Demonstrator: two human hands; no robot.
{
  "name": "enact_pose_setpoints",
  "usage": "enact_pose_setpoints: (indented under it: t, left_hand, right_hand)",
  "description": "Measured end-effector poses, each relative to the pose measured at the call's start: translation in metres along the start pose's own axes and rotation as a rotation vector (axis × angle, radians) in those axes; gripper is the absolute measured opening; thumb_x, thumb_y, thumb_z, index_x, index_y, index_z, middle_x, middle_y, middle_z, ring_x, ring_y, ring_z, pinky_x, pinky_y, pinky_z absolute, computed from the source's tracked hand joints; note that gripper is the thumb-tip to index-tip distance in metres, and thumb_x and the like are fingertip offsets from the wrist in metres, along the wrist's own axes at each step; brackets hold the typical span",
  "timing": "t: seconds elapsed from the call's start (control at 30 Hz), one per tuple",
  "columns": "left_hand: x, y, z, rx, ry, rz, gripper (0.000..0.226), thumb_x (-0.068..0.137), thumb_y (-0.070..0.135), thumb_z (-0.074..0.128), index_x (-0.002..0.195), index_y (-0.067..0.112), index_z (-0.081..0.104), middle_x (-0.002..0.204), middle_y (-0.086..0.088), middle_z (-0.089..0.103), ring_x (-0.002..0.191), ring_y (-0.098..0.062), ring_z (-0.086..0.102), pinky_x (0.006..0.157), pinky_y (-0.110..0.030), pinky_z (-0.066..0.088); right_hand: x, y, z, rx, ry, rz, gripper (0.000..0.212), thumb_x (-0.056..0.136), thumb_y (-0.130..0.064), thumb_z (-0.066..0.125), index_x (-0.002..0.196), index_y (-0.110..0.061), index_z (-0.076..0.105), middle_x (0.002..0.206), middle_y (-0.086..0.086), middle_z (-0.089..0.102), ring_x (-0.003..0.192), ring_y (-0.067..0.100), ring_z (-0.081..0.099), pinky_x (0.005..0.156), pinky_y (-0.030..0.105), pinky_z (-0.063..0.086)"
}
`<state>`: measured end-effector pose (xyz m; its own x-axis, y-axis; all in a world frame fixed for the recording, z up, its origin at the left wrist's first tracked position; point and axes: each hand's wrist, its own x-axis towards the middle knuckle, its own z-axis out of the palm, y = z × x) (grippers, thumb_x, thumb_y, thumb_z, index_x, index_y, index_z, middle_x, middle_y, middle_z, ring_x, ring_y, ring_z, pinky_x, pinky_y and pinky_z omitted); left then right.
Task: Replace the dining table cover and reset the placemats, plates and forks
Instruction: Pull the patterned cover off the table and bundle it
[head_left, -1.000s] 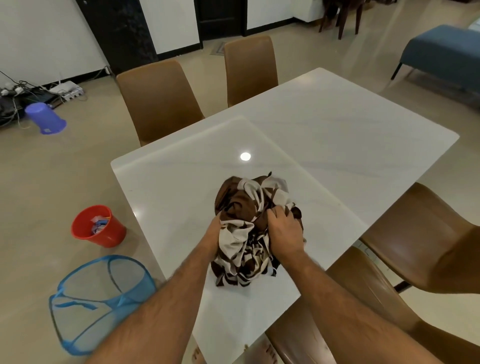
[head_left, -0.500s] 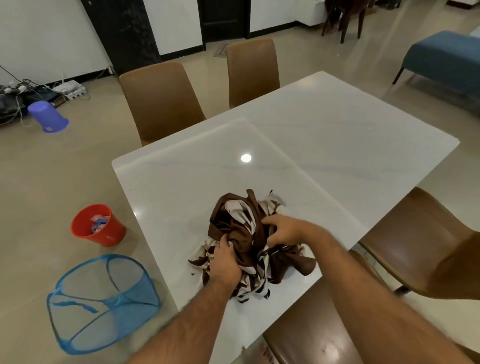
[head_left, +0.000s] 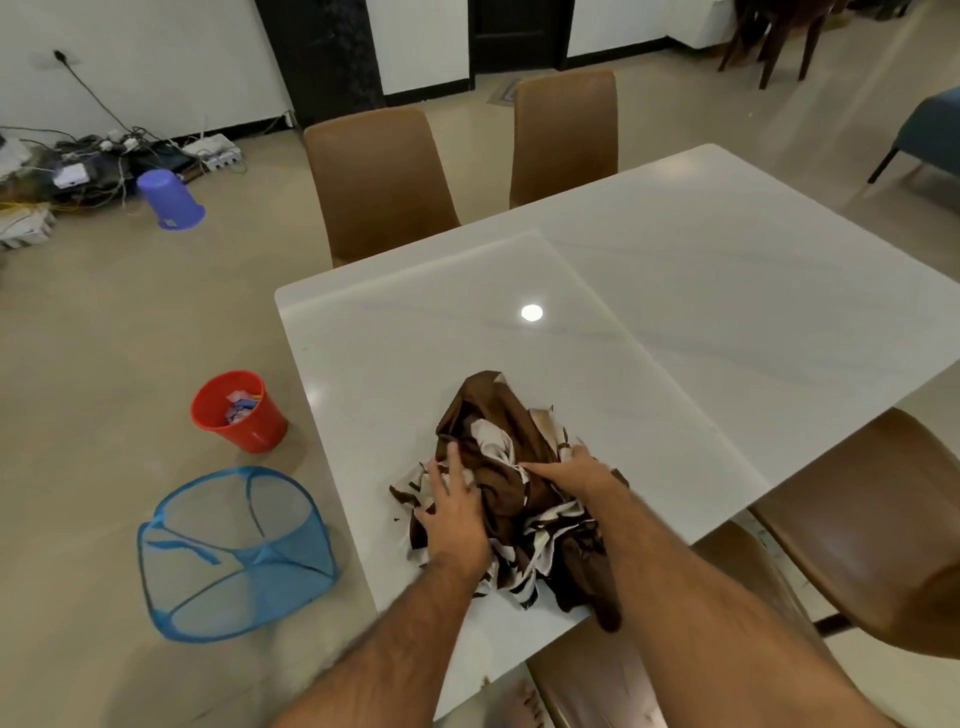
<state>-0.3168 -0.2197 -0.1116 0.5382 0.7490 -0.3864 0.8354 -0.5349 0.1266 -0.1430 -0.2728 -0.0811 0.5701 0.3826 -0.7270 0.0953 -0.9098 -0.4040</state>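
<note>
Brown-white table cover (head_left: 511, 467) bunched at desk (head_left: 727, 312) near edge, directly under my hands. L hand (head_left: 457, 514) flat, fingers straight, pressing; R hand (head_left: 576, 470) curled into folds. Bundle's long axis runs away from me; mesh hamper (head_left: 234, 551) floor-left, L hand nearer.

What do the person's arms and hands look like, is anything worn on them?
Both forearms are bare and hairy, with no sleeves in view. The left hand and right hand are bare too: no gloves, and no watch, bracelet or ring visible on the parts that show.
</note>
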Motion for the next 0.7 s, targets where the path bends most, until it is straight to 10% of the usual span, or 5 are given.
enact_pose_setpoints:
  t: [0.3,0.4,0.47,0.7]
  left_hand:
    - [0.010,-0.011,-0.011,-0.690,-0.168,-0.281,0.056,0.095,0.033,0.051,0.147,0.027,0.033,0.146,-0.017,0.037,0.129,-0.033,0.044,0.112,-0.040,0.035]
    - [0.002,-0.019,-0.022,-1.264,-0.212,-0.283,0.016,0.100,0.018,0.043,0.112,0.016,0.054,0.113,-0.014,0.062,0.095,-0.025,0.063,0.072,-0.031,0.060]
    - [-0.006,-0.027,-0.027,-1.527,-0.280,-0.311,0.018,0.103,0.006,0.038,0.107,0.009,0.055,0.095,-0.008,0.064,0.079,-0.019,0.064,0.054,-0.025,0.056]
    - [-0.024,-0.094,-0.034,-1.804,-0.180,-0.442,0.036,0.101,0.009,0.044,0.130,-0.012,0.051,0.112,-0.032,0.061,0.085,-0.036,0.063,0.068,-0.039,0.057]
  right_hand:
    - [-0.015,0.020,0.008,0.480,-0.046,-0.231,0.055,0.076,-0.023,0.077,0.125,-0.007,0.056,0.114,0.009,0.066,0.101,0.027,0.065,0.086,0.037,0.055]
    - [-0.024,0.013,0.014,0.656,-0.138,-0.233,0.035,0.082,-0.010,0.071,0.116,-0.007,0.062,0.101,0.016,0.073,0.091,0.035,0.071,0.086,0.052,0.057]
    - [-0.031,0.002,0.017,0.698,-0.172,-0.235,0.031,0.080,-0.012,0.071,0.111,-0.006,0.066,0.097,0.021,0.073,0.090,0.039,0.071,0.087,0.059,0.055]
    - [-0.064,-0.068,0.050,0.589,-0.226,-0.337,0.028,0.084,-0.011,0.070,0.110,-0.002,0.067,0.090,0.020,0.074,0.084,0.037,0.072,0.080,0.047,0.059]
